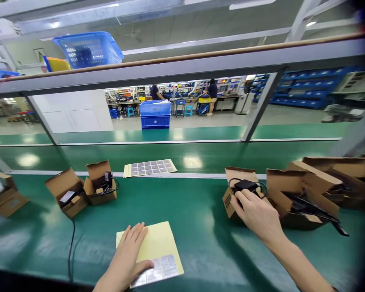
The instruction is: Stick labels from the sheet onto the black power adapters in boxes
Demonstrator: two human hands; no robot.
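My left hand (129,253) lies flat with fingers stretched out on a yellow backing sheet (159,241), which has silvery labels along its near edge. My right hand (258,213) is closed at the near edge of a small open cardboard box (229,202) on the right. Its thumb rests by the box's front face, and the other fingers bend over the rim. Inside that box, just beyond the fingers, sits a black power adapter (246,185) with a cable. Whether a label is between the fingers is hidden.
More open boxes with black devices stand at right (307,219) and left (101,198). A cable (71,247) hangs from one left box (69,186). A second label sheet (150,168) lies farther back. Metal posts (263,107) hold a shelf above the green bench (197,235).
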